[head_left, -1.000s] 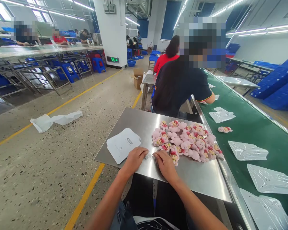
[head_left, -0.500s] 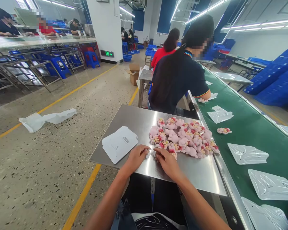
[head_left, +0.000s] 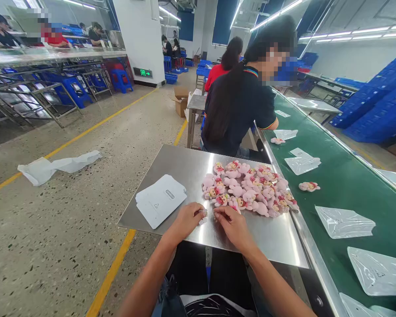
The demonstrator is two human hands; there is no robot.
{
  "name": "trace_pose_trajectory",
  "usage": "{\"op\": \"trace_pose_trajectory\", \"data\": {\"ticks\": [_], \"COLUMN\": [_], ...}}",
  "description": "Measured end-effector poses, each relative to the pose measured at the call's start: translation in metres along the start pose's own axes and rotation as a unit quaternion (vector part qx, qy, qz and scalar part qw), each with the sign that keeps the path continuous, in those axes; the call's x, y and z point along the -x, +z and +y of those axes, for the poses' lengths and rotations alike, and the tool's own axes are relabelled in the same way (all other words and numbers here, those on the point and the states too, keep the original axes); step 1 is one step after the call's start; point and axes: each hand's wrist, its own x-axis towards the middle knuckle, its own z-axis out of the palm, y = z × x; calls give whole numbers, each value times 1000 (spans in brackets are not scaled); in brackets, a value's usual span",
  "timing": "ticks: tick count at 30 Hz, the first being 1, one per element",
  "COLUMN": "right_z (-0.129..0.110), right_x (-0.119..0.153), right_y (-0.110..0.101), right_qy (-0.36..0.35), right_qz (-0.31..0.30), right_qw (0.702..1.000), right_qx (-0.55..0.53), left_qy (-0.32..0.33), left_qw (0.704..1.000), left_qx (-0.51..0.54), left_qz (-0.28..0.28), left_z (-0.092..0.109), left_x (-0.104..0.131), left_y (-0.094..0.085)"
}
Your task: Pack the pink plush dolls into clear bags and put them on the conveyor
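Over the near part of the metal table, my left hand (head_left: pixel 190 221) is closed in a pinch. A small whitish, partly see-through piece (head_left: pixel 203 221) shows at its fingertips; its kind is too small to tell. Just across a narrow gap, my right hand (head_left: pixel 231 223) also has thumb and fingers pressed together, and whatever is in them is hidden. Close beyond the right fingers lies a pile of small pink plush dolls (head_left: pixel 249 193) with red and yellow details. Left of my left hand rests a stack of white printed cards (head_left: pixel 161 200).
Along the right side runs a green conveyor belt (head_left: pixel 336 189) with clear plastic packs (head_left: pixel 345 221) and a pink doll (head_left: pixel 309 186). A co-worker in a dark shirt (head_left: pixel 239 110) sits beyond the metal table (head_left: pixel 171 160). White sheeting (head_left: pixel 57 167) lies on the floor.
My hands have moved slightly apart, the right one away from the left. The packs on the belt have shifted a little toward me. The co-worker's hand no longer shows at the doll there.
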Motion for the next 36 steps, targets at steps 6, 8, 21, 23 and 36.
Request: {"op": "trace_pose_trajectory", "data": {"ticks": [6, 8, 21, 23, 36], "right_z": [3, 3, -8, -6, -3], "right_x": [5, 5, -3, -5, -15], "right_y": [3, 4, 5, 8, 2], "right_qy": [-94, -102, -124, -144, -151], "right_qz": [-9, -4, 30, 39, 15], "right_qw": [978, 970, 966, 954, 978], "right_qx": [186, 222, 227, 260, 140], "left_qy": [11, 22, -19, -58, -32], "left_qw": [998, 998, 990, 986, 991], "left_qx": [36, 26, 113, 142, 123], "left_qz": [-53, -54, -78, -65, -43], "left_z": [-4, -6, 3, 1, -2], "left_x": [-1, -2, -6, -7, -9], "left_y": [0, 2, 3, 5, -8]}}
